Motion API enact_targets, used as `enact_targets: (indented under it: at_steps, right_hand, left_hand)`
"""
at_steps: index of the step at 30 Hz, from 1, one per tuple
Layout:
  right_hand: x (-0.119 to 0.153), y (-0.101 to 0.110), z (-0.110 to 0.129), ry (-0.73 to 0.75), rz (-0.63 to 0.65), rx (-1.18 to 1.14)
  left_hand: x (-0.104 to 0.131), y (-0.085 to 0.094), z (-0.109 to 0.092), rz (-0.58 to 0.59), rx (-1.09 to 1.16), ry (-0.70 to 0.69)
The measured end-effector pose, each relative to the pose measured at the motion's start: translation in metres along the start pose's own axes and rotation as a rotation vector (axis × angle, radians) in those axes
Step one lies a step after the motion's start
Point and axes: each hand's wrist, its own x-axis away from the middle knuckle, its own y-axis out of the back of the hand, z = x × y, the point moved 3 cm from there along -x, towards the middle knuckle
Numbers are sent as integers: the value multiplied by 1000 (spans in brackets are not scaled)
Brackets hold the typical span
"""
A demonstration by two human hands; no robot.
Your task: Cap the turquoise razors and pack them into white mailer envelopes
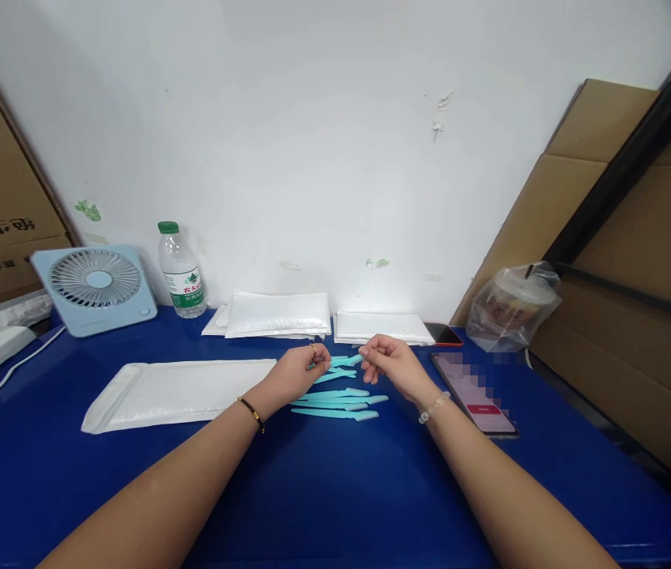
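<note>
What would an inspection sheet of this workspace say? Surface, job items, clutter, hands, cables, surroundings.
Surface: blue table.
Job items: loose teal tools; white packet to their left; more packets along the wall.
Clutter: fan, bottle, bagged cup, two phones.
Hands: right hand pinches a single tool; left hand close by, grip unclear.
Cables: white cable at left, near the fan.
Surroundings: white wall, scuffed; cardboard both sides.
</note>
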Motion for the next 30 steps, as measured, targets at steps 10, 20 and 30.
enact_targets:
  at_steps: [10,20,30]
  right_hand:
    - [-7,39,-11,166,-259,952]
    - [-11,39,-24,156,-128,1111]
    - [-9,31,-17,85,-218,533]
  left_hand:
    - [5,-5,-4,120,-123,-5]
    - [6,-2,-1,78,-435,-5]
    - [4,1,-4,-20,-289,52]
